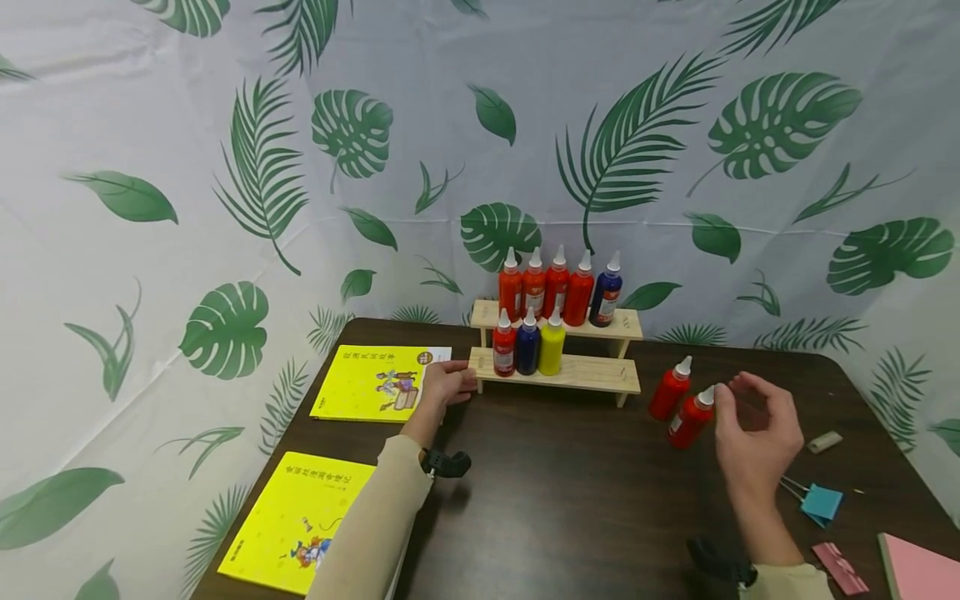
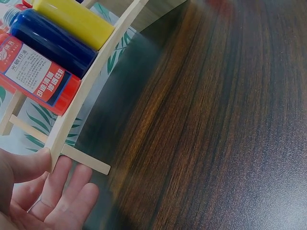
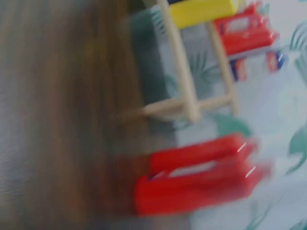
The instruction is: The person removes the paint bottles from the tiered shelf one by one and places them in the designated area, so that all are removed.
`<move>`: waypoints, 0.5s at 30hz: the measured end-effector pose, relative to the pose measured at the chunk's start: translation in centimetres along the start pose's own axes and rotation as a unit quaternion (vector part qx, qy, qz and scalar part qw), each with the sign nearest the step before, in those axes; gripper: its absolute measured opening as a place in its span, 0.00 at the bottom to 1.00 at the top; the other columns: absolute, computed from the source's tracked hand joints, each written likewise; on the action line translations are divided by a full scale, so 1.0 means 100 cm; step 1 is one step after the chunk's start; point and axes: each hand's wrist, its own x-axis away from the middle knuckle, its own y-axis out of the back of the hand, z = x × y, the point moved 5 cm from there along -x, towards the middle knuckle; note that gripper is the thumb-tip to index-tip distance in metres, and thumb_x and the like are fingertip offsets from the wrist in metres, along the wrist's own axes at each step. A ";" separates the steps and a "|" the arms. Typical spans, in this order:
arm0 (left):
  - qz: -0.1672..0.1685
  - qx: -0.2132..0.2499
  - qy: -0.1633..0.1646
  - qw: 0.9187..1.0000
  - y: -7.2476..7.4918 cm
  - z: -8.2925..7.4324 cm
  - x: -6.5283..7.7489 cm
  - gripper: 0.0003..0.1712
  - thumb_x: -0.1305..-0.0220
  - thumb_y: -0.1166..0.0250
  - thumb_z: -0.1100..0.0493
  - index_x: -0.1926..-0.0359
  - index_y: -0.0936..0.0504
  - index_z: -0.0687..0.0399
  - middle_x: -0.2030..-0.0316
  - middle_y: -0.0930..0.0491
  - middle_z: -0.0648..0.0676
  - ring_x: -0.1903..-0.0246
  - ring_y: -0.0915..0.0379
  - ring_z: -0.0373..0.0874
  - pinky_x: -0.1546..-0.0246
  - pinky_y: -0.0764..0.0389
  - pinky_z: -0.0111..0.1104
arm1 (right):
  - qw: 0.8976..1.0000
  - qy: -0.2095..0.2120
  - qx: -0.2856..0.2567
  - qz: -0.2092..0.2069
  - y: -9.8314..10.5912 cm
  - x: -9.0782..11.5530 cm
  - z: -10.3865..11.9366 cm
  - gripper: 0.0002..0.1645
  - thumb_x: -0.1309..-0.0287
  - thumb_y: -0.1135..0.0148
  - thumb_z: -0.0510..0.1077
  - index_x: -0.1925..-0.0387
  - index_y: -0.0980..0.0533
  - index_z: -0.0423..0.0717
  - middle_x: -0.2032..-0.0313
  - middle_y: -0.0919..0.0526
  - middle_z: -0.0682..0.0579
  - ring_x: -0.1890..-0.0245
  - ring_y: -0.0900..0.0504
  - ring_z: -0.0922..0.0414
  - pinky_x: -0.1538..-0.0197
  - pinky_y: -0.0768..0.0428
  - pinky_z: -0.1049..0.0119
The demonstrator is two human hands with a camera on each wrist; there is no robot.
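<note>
A two-tier wooden rack (image 1: pixel 592 372) stands at the back of the table. My left hand (image 1: pixel 447 383) pinches the left end of its lower board (image 2: pixel 82 98), with the thumb on top and fingers beneath. A red bottle (image 1: pixel 504 350), a dark blue bottle (image 1: pixel 528 348) and a yellow bottle (image 1: pixel 552 348) stand on that tier. Several red bottles and a dark blue bottle (image 1: pixel 606 296) fill the upper one. To the rack's right, two white-tipped red bottles stand on the table. My right hand (image 1: pixel 759 429), loosely curved, is beside the nearer red bottle (image 1: pixel 688 421); the right wrist view is blurred.
Two yellow books lie on the left, one farther back (image 1: pixel 360 383) and one nearer (image 1: pixel 281 517), partly under my left sleeve. On the right are a small pale block (image 1: pixel 825 442), a blue binder clip (image 1: pixel 821 502), a pink wrapped piece (image 1: pixel 838 567) and a pink pad (image 1: pixel 922 571).
</note>
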 end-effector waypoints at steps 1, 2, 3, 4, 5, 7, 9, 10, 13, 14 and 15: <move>0.000 0.000 0.001 1.000 0.000 0.000 0.000 0.19 0.36 0.36 0.60 0.45 0.21 0.62 0.60 0.15 0.60 0.64 0.16 0.49 0.60 0.16 0.40 | 1.000 0.023 -0.012 0.005 -0.004 -0.004 0.010 0.18 0.47 0.33 0.34 0.53 0.21 0.37 0.58 0.19 0.41 0.58 0.21 0.64 0.54 0.23 0.80; 0.000 0.001 0.002 1.000 0.000 0.000 0.000 0.19 0.36 0.36 0.60 0.45 0.21 0.61 0.61 0.15 0.60 0.64 0.16 0.49 0.60 0.16 0.40 | 0.999 0.039 -0.023 0.015 -0.010 -0.007 0.019 0.17 0.48 0.33 0.33 0.54 0.21 0.36 0.59 0.20 0.40 0.58 0.21 0.63 0.54 0.23 0.79; 0.000 0.001 0.003 1.000 0.000 0.000 0.000 0.19 0.36 0.36 0.60 0.45 0.21 0.61 0.61 0.15 0.60 0.64 0.16 0.49 0.60 0.16 0.40 | 0.998 0.046 -0.030 0.029 -0.017 -0.009 0.027 0.17 0.49 0.32 0.32 0.54 0.20 0.36 0.60 0.20 0.40 0.59 0.21 0.61 0.54 0.23 0.80; 0.000 0.001 0.003 1.000 0.000 0.000 0.000 0.20 0.36 0.36 0.60 0.45 0.21 0.62 0.61 0.15 0.60 0.64 0.16 0.49 0.61 0.16 0.40 | 0.997 0.048 -0.030 0.050 -0.026 -0.010 0.035 0.17 0.48 0.32 0.33 0.54 0.20 0.37 0.60 0.19 0.40 0.59 0.21 0.60 0.55 0.23 0.81; 0.000 0.000 0.003 1.000 0.001 0.000 0.000 0.20 0.36 0.36 0.60 0.45 0.21 0.62 0.61 0.15 0.60 0.64 0.16 0.49 0.61 0.16 0.40 | 0.996 0.045 -0.023 0.078 -0.036 -0.010 0.041 0.18 0.47 0.32 0.35 0.53 0.21 0.38 0.60 0.19 0.42 0.59 0.21 0.59 0.56 0.23 0.80; 0.000 0.000 0.004 1.000 0.001 0.000 0.000 0.20 0.36 0.36 0.60 0.45 0.21 0.62 0.61 0.15 0.60 0.64 0.16 0.49 0.62 0.16 0.39 | 0.989 0.027 0.000 0.148 -0.060 -0.006 0.048 0.20 0.43 0.33 0.41 0.49 0.22 0.41 0.58 0.19 0.44 0.58 0.20 0.55 0.56 0.20 0.73; 0.000 0.000 0.005 1.000 0.001 0.000 -0.001 0.20 0.37 0.36 0.59 0.45 0.21 0.62 0.61 0.15 0.60 0.65 0.16 0.49 0.62 0.16 0.38 | 0.973 -0.008 0.022 0.232 -0.085 0.000 0.049 0.25 0.41 0.35 0.49 0.44 0.26 0.44 0.54 0.20 0.45 0.54 0.20 0.51 0.54 0.18 0.64; 0.000 0.000 0.005 1.000 0.001 0.000 -0.001 0.20 0.37 0.36 0.59 0.45 0.21 0.62 0.61 0.15 0.60 0.65 0.16 0.49 0.62 0.16 0.38 | 0.961 -0.025 0.032 0.273 -0.099 0.004 0.047 0.28 0.39 0.37 0.52 0.41 0.28 0.44 0.51 0.21 0.44 0.51 0.21 0.49 0.53 0.18 0.58; 0.000 0.000 0.004 1.000 0.001 0.000 -0.001 0.20 0.37 0.35 0.60 0.46 0.21 0.62 0.61 0.15 0.61 0.65 0.16 0.49 0.63 0.16 0.39 | 0.926 -0.067 0.034 0.371 -0.134 0.014 0.040 0.35 0.38 0.40 0.55 0.35 0.35 0.44 0.44 0.26 0.41 0.45 0.25 0.42 0.50 0.21 0.46; 0.000 -0.001 0.002 1.000 0.000 0.000 -0.001 0.19 0.37 0.35 0.60 0.46 0.21 0.62 0.61 0.15 0.61 0.65 0.16 0.49 0.63 0.16 0.39 | 0.916 -0.077 0.031 0.392 -0.143 0.017 0.038 0.36 0.38 0.40 0.55 0.34 0.37 0.43 0.42 0.28 0.39 0.44 0.26 0.41 0.49 0.22 0.45; 0.000 0.000 0.002 1.000 0.000 0.000 -0.001 0.19 0.37 0.35 0.60 0.46 0.21 0.62 0.61 0.15 0.61 0.65 0.16 0.49 0.63 0.16 0.39 | 0.909 -0.084 0.029 0.407 -0.152 0.019 0.034 0.37 0.38 0.40 0.55 0.33 0.38 0.43 0.40 0.29 0.39 0.43 0.27 0.41 0.48 0.22 0.45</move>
